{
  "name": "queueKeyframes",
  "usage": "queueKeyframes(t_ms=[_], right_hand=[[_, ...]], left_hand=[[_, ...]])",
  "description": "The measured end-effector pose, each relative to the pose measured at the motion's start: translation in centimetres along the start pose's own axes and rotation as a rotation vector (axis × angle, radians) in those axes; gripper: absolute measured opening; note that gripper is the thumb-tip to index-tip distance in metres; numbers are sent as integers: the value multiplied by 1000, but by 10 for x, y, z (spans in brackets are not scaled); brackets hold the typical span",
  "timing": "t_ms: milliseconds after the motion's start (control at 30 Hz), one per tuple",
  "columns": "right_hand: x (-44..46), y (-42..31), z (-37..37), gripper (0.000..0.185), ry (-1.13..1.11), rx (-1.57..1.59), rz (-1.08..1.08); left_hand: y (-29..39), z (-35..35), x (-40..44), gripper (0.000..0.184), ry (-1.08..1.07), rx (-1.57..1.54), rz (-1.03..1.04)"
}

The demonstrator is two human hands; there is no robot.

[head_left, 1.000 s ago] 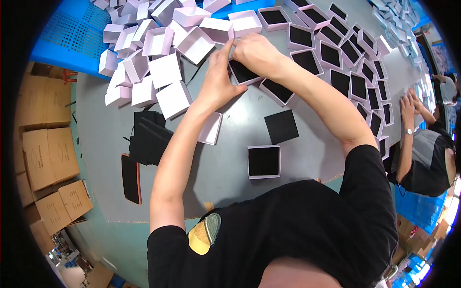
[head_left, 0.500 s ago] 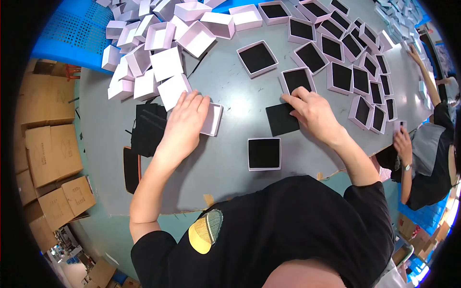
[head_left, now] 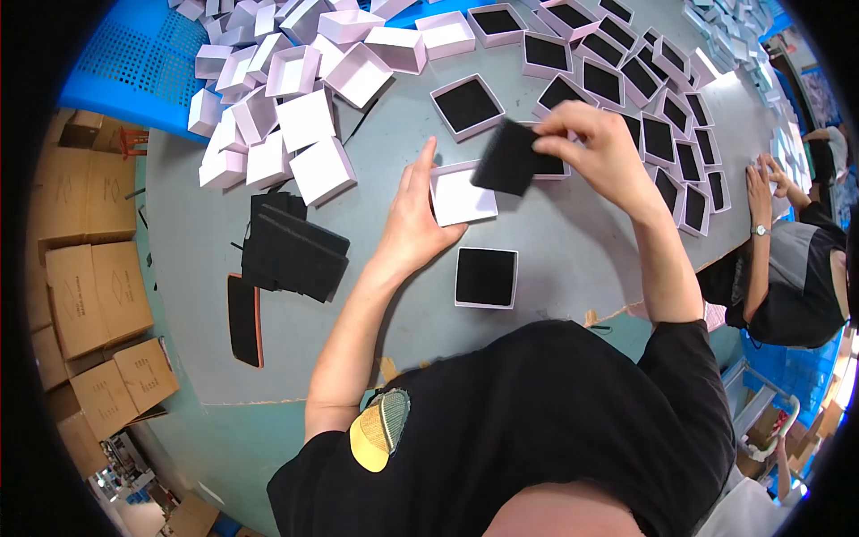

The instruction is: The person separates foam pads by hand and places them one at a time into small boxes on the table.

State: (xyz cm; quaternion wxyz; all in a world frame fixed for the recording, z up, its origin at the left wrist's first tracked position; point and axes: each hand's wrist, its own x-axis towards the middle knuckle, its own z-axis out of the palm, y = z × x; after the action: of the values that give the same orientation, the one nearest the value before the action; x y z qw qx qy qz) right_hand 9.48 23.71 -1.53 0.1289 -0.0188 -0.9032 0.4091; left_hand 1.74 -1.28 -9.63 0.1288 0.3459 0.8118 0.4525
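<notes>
My left hand (head_left: 413, 219) is curved around the left side of a small white open box (head_left: 465, 208), its thumb along the near edge and fingers along the far left side. In my right hand (head_left: 591, 148) a square black foam pad (head_left: 503, 161) is pinched at its right edge, tilted over the right part of that box. The pad partly covers the box's inside. Closer to my body sits a box with a black pad lying in it (head_left: 486, 277). Further left, several loose black pads (head_left: 291, 251) lie in an overlapping stack.
Empty white boxes (head_left: 318, 174) are heaped at the back left beside a blue crate (head_left: 134, 72). Many boxes with black inserts (head_left: 658, 139) fill the right side. A black phone-shaped object with an orange edge (head_left: 243, 320) lies at left. A co-worker (head_left: 796, 277) sits at right.
My left hand has slid right with the empty box. My right hand has lifted the black pad off the table and brought it up and left over that box.
</notes>
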Motion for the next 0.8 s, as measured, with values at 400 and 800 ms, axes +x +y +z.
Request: queueKeyframes(t_ms=[400, 800], right_hand=[[17, -19, 101, 17, -129, -974, -452], [-53, -50, 114, 77, -405, -631, -492]], left_hand=[[0, 16, -3, 117, 28, -46, -26], [-10, -121, -63, 40, 313, 461, 110]])
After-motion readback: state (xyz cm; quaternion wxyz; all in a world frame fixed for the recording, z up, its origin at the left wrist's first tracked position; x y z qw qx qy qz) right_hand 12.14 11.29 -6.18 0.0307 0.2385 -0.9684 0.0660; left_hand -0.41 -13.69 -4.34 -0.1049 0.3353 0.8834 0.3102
